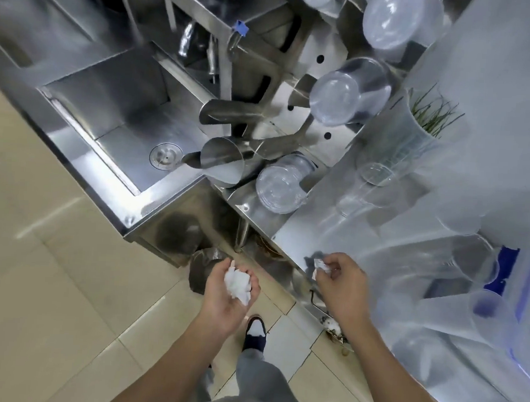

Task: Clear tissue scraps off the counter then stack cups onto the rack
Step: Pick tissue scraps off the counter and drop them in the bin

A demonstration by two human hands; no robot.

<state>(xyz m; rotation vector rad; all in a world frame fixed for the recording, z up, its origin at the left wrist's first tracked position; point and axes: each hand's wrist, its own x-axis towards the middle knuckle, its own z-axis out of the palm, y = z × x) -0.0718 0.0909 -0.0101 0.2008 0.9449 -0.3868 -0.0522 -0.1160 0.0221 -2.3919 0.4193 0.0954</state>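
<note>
My left hand [226, 294] is cupped palm-up over the floor, holding a crumpled wad of white tissue scraps [237, 281]. At the near edge of the steel counter [311, 234], my right hand [342, 284] pinches a small white tissue scrap [320, 264]. Clear plastic cups [375, 176] stand and lie on the counter to the right. On the steel rack [294, 138] behind it hang an upturned clear cup [349, 94] and a steel cup [221, 163]. A stack of clear lids or cups [281, 188] rests below the rack.
A steel sink [132, 132] with a round drain lies to the left. A dark bin bag [201, 271] sits on the tiled floor under the counter edge. A white jug with green stems [427, 117] and a blue item [505, 268] stand on the counter. My shoe [255, 332] is below.
</note>
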